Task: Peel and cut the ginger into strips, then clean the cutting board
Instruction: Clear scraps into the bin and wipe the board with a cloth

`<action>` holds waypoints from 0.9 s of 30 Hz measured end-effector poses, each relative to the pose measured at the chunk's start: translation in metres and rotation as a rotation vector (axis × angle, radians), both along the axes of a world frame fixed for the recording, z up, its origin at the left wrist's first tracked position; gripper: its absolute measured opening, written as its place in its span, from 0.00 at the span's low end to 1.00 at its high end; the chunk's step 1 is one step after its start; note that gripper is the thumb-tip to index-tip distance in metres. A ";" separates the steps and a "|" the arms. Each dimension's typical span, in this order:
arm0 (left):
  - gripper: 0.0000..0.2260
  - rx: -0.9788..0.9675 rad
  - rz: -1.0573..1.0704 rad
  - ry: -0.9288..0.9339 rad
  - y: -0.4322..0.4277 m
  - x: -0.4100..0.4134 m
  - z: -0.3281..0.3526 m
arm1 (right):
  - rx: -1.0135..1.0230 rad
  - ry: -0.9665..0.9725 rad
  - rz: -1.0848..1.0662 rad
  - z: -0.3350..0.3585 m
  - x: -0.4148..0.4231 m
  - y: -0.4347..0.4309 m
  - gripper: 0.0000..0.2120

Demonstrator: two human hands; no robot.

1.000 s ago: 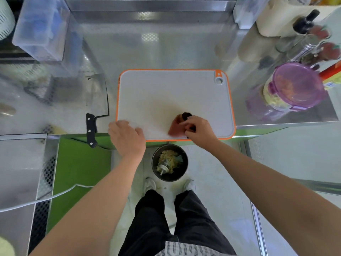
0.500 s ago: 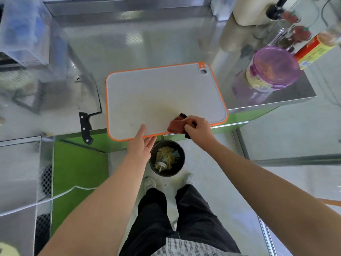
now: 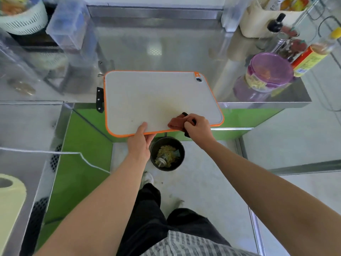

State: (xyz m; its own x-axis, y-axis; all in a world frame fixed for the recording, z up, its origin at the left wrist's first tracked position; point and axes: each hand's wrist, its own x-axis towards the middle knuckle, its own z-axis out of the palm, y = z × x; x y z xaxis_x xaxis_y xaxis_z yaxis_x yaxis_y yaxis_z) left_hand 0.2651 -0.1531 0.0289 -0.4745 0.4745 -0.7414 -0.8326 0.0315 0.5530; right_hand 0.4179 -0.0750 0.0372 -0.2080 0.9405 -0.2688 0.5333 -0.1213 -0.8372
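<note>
Right hand: fingers curled round a reddish-brown cloth, pressed on the near right corner of the cutting board. Left hand: thumb on top, pinching the board's near edge, which overhangs the counter. Waste bin with scraps below; knife handle just left; purple-lidded container off right.

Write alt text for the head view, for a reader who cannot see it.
The right hand holds a reddish-brown cloth against the near edge of an orange-rimmed cutting board, while the left hand grips that edge, thumb on top. The board overhangs the steel counter above a bin of scraps on the floor.
</note>
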 end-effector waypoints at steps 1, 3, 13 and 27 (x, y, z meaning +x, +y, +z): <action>0.16 0.002 0.020 0.025 -0.009 0.007 0.002 | 0.001 -0.003 0.018 0.001 0.004 -0.009 0.08; 0.17 0.004 0.077 0.075 -0.026 0.019 0.005 | -0.004 0.011 0.052 0.003 0.011 -0.025 0.09; 0.09 -0.094 0.324 0.356 -0.093 0.031 0.033 | 0.052 0.045 0.266 0.034 0.020 -0.084 0.06; 0.08 -0.397 0.155 0.764 -0.148 0.025 0.048 | -0.149 -0.082 0.432 0.038 -0.004 -0.122 0.09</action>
